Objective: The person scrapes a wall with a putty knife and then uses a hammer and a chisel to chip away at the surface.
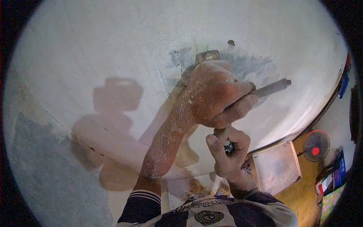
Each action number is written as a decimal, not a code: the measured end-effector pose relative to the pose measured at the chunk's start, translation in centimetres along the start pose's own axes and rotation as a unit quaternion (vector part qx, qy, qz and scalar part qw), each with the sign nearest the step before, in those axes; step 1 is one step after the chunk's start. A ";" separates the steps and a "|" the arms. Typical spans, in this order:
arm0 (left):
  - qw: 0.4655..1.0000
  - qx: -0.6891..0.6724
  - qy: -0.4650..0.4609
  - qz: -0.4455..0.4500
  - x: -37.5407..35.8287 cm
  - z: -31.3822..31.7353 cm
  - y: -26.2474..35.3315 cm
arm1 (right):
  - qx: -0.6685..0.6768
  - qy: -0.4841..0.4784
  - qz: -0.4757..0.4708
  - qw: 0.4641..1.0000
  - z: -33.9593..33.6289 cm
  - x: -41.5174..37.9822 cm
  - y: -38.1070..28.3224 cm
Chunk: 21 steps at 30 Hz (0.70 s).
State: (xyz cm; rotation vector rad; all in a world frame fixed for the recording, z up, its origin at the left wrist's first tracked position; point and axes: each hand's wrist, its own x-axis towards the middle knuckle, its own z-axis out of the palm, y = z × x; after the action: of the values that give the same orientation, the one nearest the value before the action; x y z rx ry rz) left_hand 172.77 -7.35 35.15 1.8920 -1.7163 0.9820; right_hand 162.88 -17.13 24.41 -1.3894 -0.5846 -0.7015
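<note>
My left hand (219, 96), dusted with white powder, is closed around a grey stick-shaped tool (274, 88) whose narrow end points right. Just beyond the knuckles, a worn brownish block-like piece (207, 56) shows against the pale wall (151, 34); its link to the tool is hidden by the hand. Below, my right hand (232, 151) is curled, thumb and fingers pinched round a small dark thing (228, 147) that I cannot tell the kind of. Its fingertips are right under the left hand. A rough grey patch (251, 68) marks the wall behind the left hand.
A small hole (231, 42) is in the wall above the patch. Bare grey plaster (41, 159) covers the lower left. At lower right are a pale box-like piece (278, 166), a fan with a red centre (315, 151) and colourful packages (338, 172). Shadows fall on the wall.
</note>
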 end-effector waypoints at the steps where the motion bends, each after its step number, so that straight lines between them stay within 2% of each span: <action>1: 1.000 0.006 0.002 0.001 0.4 -0.2 -0.2 | 0.007 -0.003 0.001 1.000 -0.2 0.2 0.0; 3: 1.000 0.017 0.006 0.008 0.5 -0.9 -0.4 | 0.007 0.001 -0.018 1.000 0.2 0.9 0.0; 7: 0.999 -0.010 0.031 -0.020 0.0 -0.5 1.0 | 0.007 0.003 0.016 1.000 0.3 -0.1 -1.3; 12: 0.999 0.031 -0.024 0.007 1.1 -1.9 -0.3 | -0.002 0.013 -0.015 1.000 0.6 1.0 -0.5; 16: 1.000 0.006 0.023 0.004 0.4 -0.5 0.4 | 0.001 -0.002 0.005 1.000 0.0 -0.2 -1.8; 19: 1.000 0.027 0.007 -0.003 1.2 -1.5 0.1 | -0.011 0.031 -0.001 0.999 0.7 1.3 -0.5; 21: 1.000 0.024 -0.010 -0.006 1.5 -2.0 0.3 | -0.015 0.020 0.007 1.000 0.3 1.5 -0.9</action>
State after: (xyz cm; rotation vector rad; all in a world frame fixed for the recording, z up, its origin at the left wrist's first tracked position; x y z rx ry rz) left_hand 172.01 -7.04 37.51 1.9459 -1.7060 1.0122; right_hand 163.24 -17.03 26.18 -1.4027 -0.5345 -0.7273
